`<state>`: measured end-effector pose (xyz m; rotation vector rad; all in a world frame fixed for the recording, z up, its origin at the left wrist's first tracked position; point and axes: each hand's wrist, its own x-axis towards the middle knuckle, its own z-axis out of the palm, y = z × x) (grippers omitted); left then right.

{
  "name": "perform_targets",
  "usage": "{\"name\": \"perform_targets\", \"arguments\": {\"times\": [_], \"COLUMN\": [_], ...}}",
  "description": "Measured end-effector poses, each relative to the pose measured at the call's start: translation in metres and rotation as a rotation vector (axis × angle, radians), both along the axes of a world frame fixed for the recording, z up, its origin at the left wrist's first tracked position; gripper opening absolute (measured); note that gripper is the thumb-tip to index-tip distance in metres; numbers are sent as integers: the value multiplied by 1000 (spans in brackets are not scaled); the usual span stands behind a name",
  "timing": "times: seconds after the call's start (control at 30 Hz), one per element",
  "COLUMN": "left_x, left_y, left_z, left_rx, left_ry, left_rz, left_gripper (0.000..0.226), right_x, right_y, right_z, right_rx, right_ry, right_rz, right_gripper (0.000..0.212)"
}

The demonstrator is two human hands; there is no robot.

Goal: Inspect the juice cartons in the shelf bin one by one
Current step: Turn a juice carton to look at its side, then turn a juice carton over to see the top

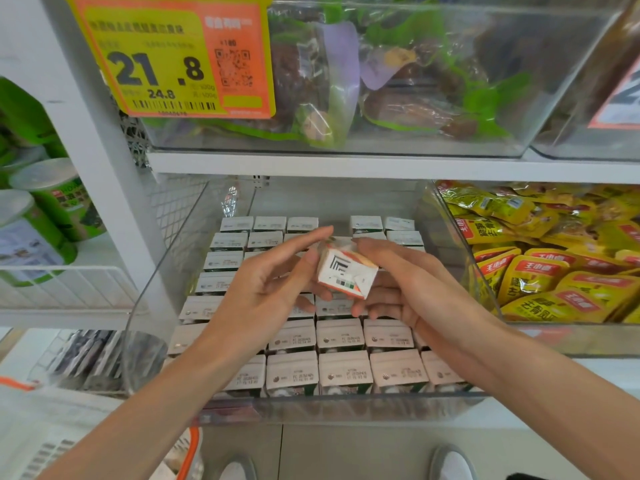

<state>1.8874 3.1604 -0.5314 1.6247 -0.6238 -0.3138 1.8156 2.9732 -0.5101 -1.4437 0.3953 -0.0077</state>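
1. A small juice carton [346,273] was held up between both hands, raised above a clear plastic shelf bin [180,244] and clear of the stock below it.
2. The carton was tilted, with a white face turned towards the camera. That face was printed with black bars and a strip of small dark and green squares, and it was edged in orange.
3. The left hand [273,282] was placed at the carton's left side. Its thumb was pressed against the left edge, its index finger was stretched almost straight along the upper far side, and its lower fingers were curled underneath.
4. The right hand [398,282] was wrapped round the carton's right side. Its fingers were curled and kept close together, and fingertips could be seen over the top and under the bottom corner.
5. The bin was filled with rows of cartons [343,372], stood upright and packed touching one another. Small printed codes could be seen on their pale tops.
6. Just to the right, a second clear bin was heaped with yellow snack packets [554,271] bearing red labels.
7. On the shelf above, another clear bin was filled with bagged goods [381,81] in green and purple wrapping. A yellow and orange price tag [173,57] reading 21.8 was hung at its left front.
8. At far left, green canisters [52,202] with clear lids were stood on a white wire shelf.
9. The toes of two shoes [453,462] could be seen at the bottom edge.
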Motion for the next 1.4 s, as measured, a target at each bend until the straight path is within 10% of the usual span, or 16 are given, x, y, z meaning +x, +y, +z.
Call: {"name": "perform_targets", "arguments": {"times": [0.23, 0.4, 0.73, 1.4], "left_x": [6, 6, 14, 23], "left_y": [1, 1, -1, 11], "left_z": [-4, -2, -11, -27], "left_rx": [-18, 35, 59, 270], "left_ry": [100, -8, -111, -241], "left_rz": [50, 79, 154, 168], "left_gripper": [67, 44, 49, 36], "right_x": [-4, -4, 14, 116], "right_y": [-7, -7, -7, -23], "right_z": [-12, -9, -7, -7], "right_rx": [-189, -346, -593, -1181], "right_ry": [-169, -264, -496, -105], "right_rz": [20, 113, -59, -45], "right_gripper": [48, 57, 36, 29]}}
